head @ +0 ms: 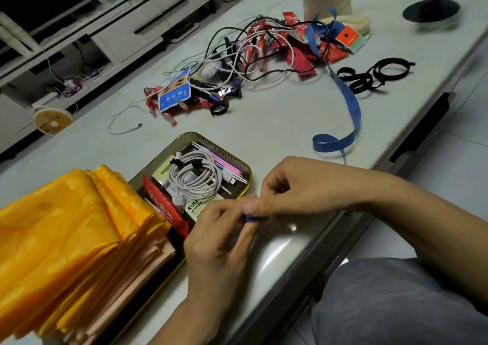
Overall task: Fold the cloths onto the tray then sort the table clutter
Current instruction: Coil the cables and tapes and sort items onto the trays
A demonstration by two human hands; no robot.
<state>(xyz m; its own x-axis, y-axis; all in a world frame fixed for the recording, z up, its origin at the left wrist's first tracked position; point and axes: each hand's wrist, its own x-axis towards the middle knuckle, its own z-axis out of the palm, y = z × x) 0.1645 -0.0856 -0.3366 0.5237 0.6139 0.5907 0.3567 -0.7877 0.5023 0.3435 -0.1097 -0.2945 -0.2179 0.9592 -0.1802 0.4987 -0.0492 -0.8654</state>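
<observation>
2 hands work close in: left hand [219, 239] and right hand [298, 186] each pinch 1 end of the long blue fabric tape [353, 112], beside the gold-rimmed metal tray [246, 169] of folded yellow satin cloths [66, 226]. Limp and light, it likely rolls best from there. The pinched tip is mostly hidden; its far end vanishes in the tangled cable pile [250, 54].

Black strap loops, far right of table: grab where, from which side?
Pinch the band of the big ring in the black strap loops from above, on its right edge: it lies flat, open-centred, bare table beside it, the cable pile to its left.
</observation>
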